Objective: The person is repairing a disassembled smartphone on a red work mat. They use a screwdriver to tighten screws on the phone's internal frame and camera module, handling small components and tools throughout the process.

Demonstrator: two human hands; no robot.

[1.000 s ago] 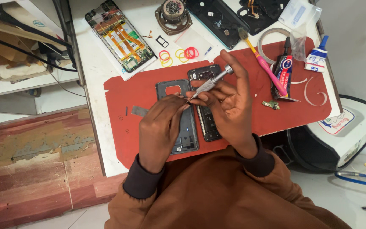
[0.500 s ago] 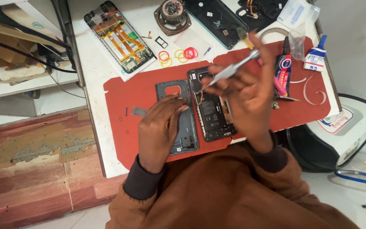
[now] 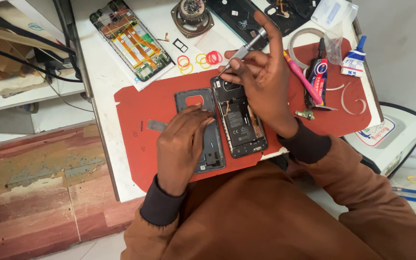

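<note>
- Screwdriver point(image 3: 247, 48): slim, silver, pinched in the fingers point(image 3: 253, 60) of our right hand point(image 3: 263, 79). Half a second ago it was lifted and pointing off to the right of the phone; now its tip is down at the far end of the opened phone, by the camera block.
- Opened phone point(image 3: 239, 118): black, back removed, battery and boards showing. It lies on the red mat, just right of the rear cover, near the middle of the surface. Its place matches the earlier pictures.
- Rear cover point(image 3: 203, 127): dark grey shell with a camera cut-out, lying flat just left of the phone. Our left hand point(image 3: 184, 144) rests on it, fingers point(image 3: 196, 118) spread and pressing, gripping nothing. That hand has hardly shifted.
- Reading of the change: we judge the tool has gone from a pause in the air to work at the far end of the phone, likely on a screw we cannot make out.
- Red mat point(image 3: 145, 125): covers the near part of the white surface point(image 3: 104, 72).
- Second phone point(image 3: 133, 41): stripped, with orange flex cables, far left.
- Rubber bands point(image 3: 203, 58): yellow and red, far of the opened phone.
- Speaker point(image 3: 192, 17): round, at the far edge.
- Pink tool point(image 3: 304, 79): right of our right hand.
- Glue tube point(image 3: 354, 58): white and blue, far right.
</note>
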